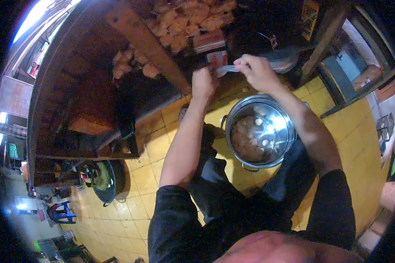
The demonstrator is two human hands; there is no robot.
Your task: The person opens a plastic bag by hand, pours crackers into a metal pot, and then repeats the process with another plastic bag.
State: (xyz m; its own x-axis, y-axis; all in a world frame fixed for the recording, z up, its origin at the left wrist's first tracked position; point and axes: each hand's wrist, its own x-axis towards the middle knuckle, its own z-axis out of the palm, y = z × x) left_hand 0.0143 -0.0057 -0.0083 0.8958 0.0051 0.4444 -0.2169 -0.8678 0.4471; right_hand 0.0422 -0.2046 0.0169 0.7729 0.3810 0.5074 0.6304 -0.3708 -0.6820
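My left hand point(203, 83) is closed in a fist around one end of a thin, translucent strip of plastic point(226, 69), perhaps a bag. Its other end is pinched between the fingertips of my right hand point(256, 72), so the plastic stretches between both hands. Below and to the right, a shiny metal pot point(289, 136) with side handles stands on the floor between my legs. Brownish lumps point(245, 136) and a few small pale round pieces point(259, 122) show inside it, partly lost in glare.
A dark wooden shelf point(136, 39) rises in front, with a heap of brown pieces point(193, 19) on it. A round lid-like metal dish point(285, 63) rests near my right hand. A dark basin point(114, 182) sits on the yellow tiled floor point(149, 153) at left; a blue stool point(65, 212) stands further off.
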